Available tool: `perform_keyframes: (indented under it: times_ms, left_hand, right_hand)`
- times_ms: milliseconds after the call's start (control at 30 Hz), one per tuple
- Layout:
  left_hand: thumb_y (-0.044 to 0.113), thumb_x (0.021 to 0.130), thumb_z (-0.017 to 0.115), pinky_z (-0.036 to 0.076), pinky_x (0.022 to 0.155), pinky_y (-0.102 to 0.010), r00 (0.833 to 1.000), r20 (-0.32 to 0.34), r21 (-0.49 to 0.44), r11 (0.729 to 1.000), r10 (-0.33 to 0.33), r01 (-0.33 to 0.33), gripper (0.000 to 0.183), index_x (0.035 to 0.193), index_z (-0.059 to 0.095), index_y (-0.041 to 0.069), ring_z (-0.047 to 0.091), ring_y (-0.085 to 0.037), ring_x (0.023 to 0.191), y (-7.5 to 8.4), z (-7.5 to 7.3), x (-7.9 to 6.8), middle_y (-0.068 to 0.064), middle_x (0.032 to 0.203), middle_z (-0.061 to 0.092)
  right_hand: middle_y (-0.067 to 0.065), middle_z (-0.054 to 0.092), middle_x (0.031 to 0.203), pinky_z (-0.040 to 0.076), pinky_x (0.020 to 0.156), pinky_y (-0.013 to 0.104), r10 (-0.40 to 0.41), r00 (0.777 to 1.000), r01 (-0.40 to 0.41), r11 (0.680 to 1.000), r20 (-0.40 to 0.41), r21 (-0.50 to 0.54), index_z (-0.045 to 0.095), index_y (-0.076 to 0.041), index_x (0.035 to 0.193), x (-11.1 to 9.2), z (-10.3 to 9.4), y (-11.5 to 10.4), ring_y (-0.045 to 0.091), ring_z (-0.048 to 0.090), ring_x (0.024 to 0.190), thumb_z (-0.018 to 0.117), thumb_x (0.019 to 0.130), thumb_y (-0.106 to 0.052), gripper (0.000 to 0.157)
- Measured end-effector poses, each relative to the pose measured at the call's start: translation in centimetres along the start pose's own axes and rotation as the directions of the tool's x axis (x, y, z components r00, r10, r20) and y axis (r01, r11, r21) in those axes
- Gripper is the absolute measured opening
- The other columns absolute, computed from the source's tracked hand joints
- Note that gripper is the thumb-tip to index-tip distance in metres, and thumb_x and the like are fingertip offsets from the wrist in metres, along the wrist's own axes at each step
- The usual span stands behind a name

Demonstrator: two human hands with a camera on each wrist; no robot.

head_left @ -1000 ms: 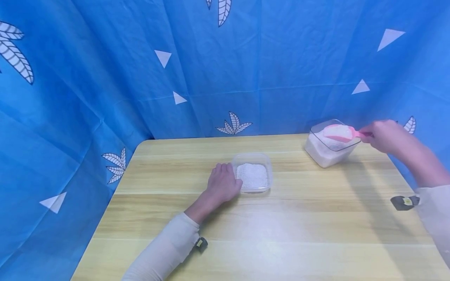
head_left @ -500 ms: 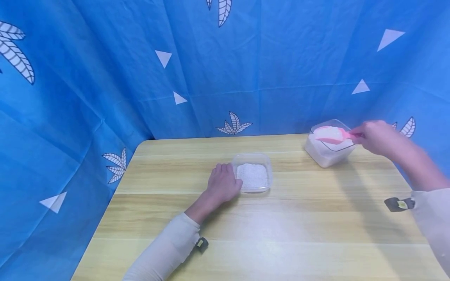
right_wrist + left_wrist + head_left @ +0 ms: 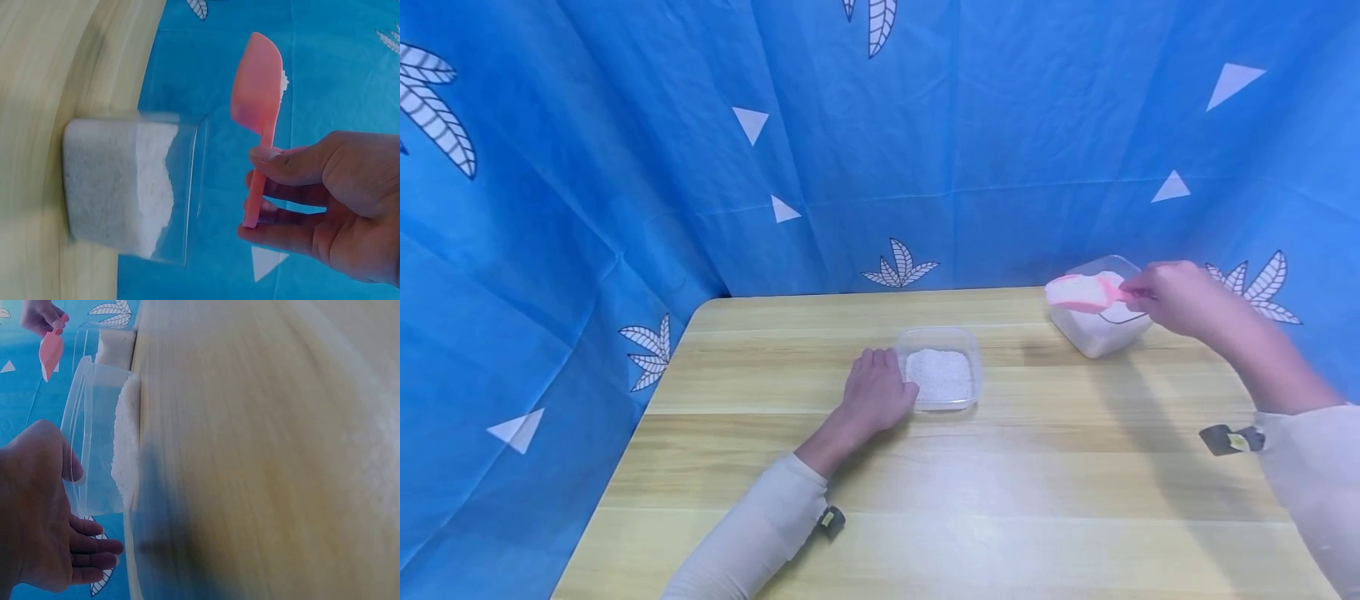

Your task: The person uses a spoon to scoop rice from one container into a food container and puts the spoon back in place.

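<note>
At 12 o'clock, your left hand (image 3: pixel 876 390) holds the small box (image 3: pixel 938 338) by its 9 o'clock side. At 1 o'clock, your right hand (image 3: pixel 1176 296) pinches a pink scoop (image 3: pixel 257 87) of white grains (image 3: pixel 1071 289) near the big box (image 3: pixel 1097 337).

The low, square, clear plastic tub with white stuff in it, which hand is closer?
Left. The left hand touches the tub at its left edge; the right hand is farther, to the tub's right, holding a pink plastic scoop.
</note>
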State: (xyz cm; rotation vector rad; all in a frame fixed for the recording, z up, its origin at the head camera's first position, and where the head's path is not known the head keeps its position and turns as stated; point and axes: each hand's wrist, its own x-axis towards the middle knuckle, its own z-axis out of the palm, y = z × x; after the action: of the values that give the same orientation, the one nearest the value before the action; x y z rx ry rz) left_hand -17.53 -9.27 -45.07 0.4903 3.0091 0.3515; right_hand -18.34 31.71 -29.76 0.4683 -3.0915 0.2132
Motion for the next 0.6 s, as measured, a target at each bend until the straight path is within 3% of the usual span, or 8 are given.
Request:
perform_keyframes:
  times_ms: [167, 600]
  left_hand:
    - [0.04, 0.087, 0.042, 0.036, 0.087, -0.035, 1.0, -0.002, 0.007, 1.0, 0.006, -0.006, 0.045, 0.11, 0.048, 0.002, 0.039, -0.023, 0.091, 0.0, -0.1, -0.1, -0.008, 0.097, 0.047]
    - [0.04, 0.089, 0.044, 0.036, 0.086, -0.035, 1.0, 0.005, 0.01, 1.0, 0.003, -0.003, 0.044, 0.111, 0.047, 0.002, 0.038, -0.024, 0.091, 0.1, -0.2, -0.1, -0.009, 0.098, 0.047]
  right_hand:
    - [0.024, 0.071, 0.092, 0.051, 0.078, 0.056, -0.018, 1.0, 0.018, 1.0, -0.008, 0.007, 0.072, 0.005, 0.107, 0.1, 0.3, -0.9, 0.043, 0.065, 0.088, 0.071, 0.084, -0.005, 0.025]
    - [0.018, 0.072, 0.088, 0.054, 0.074, 0.048, -0.1, 0.994, 0.101, 0.994, -0.034, 0.029, 0.074, 0.002, 0.104, 0.8, 1.1, -3.7, 0.033, 0.065, 0.082, 0.075, 0.079, -0.002, 0.025]
